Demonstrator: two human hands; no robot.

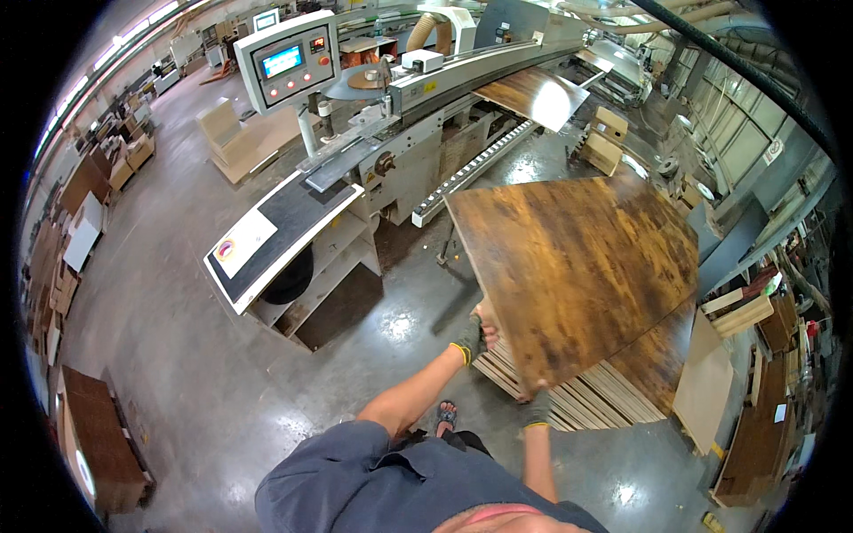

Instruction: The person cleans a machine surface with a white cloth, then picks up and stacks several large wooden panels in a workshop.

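Note:
A large brown wood-grain panel (577,258) lies tilted over a stack of similar panels (613,400), whose pale layered edges show below it. My left hand (480,330), in a dark glove with a yellow cuff and bare fingertips, grips the panel's left edge near its close corner. At that close corner my right hand (536,407), gloved alike, is closed on the edge; its thumb shows on top, and its other fingers are mostly hidden underneath. The panel's near side is raised off the stack.
Ahead stands a long edge-banding machine (409,151) with a control screen (283,60) and a roller support rail (480,171). Another wood-grain panel (533,96) rests along it. A dark-topped end table (284,226) juts out at left. Boards (760,426) stand at right, and cartons (604,147) sit farther back.

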